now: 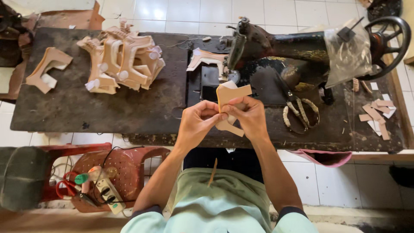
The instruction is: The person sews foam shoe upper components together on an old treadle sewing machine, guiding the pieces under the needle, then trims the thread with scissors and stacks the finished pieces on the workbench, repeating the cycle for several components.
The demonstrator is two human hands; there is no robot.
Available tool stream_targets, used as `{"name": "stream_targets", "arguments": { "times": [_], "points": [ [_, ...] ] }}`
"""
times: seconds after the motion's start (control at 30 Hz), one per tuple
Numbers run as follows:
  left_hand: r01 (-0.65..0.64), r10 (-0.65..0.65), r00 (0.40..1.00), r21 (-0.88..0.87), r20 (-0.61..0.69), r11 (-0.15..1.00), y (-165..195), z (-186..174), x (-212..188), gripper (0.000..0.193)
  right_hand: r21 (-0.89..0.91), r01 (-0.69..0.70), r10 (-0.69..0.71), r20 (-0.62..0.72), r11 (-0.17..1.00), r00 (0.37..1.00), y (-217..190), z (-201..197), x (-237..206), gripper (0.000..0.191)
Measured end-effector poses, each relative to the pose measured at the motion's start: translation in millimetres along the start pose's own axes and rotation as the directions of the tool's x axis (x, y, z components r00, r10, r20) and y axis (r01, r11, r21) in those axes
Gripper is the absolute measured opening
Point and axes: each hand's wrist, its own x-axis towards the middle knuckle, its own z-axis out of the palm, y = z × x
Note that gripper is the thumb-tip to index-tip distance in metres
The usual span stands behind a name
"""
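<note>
Both my hands hold one tan cut leather piece point(231, 94) above the front edge of the dark worktable point(86, 108). My left hand point(197, 123) pinches its left side with fingertips. My right hand point(248, 114) grips its right side, thumb on top. A tan strip of the piece point(230, 127) sticks out below my hands. Just beyond stands a black sewing machine point(276, 47) with another tan piece point(206, 58) lying at its needle.
A pile of tan cut pieces point(123, 60) and a single one point(48, 69) lie at the table's left. Scissors with wrapped handles point(297, 110) lie right of my hands, small tan scraps point(377, 114) farther right. A red plastic stool point(116, 172) carries a power strip.
</note>
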Motion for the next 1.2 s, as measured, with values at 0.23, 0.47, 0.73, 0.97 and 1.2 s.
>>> {"name": "stream_targets", "arguments": {
  "times": [0.23, 0.47, 0.73, 0.97, 1.2],
  "points": [
    [-0.072, 0.066, 0.997, -0.154, -0.046, 0.986, -4.4, 5.0, 10.1, 0.022, -0.316, 0.063, -0.078, -0.036, 0.947, 0.996, -4.7, 2.6, -13.7, 0.015],
    [0.006, -0.008, 0.991, -0.010, -0.136, 1.000, -20.7, 6.8, 8.5, 0.023, -0.096, -0.044, 0.035, -0.086, 0.994, 0.996, -27.4, 2.9, -14.6, 0.020],
    [0.026, -0.037, 0.999, -0.276, -0.035, 0.961, -35.2, 15.0, 16.5, 0.026, -0.374, 0.050, -0.079, -0.062, 0.926, 0.995, -22.7, -20.8, 0.1, 0.028],
    [-0.363, 0.376, 0.919, 0.623, 0.118, 0.693, -32.1, -10.6, 43.5, 0.015, -0.690, 0.189, -0.005, 0.260, 0.699, 0.966, -20.3, -42.6, 71.6, 0.042],
    [-0.698, 0.426, 0.710, 0.644, 0.561, 0.313, -32.3, -33.3, 73.0, 0.021, -0.721, 0.500, -0.195, 0.468, 0.479, 0.862, -10.0, -55.1, 100.5, 0.035]
  ]
}}
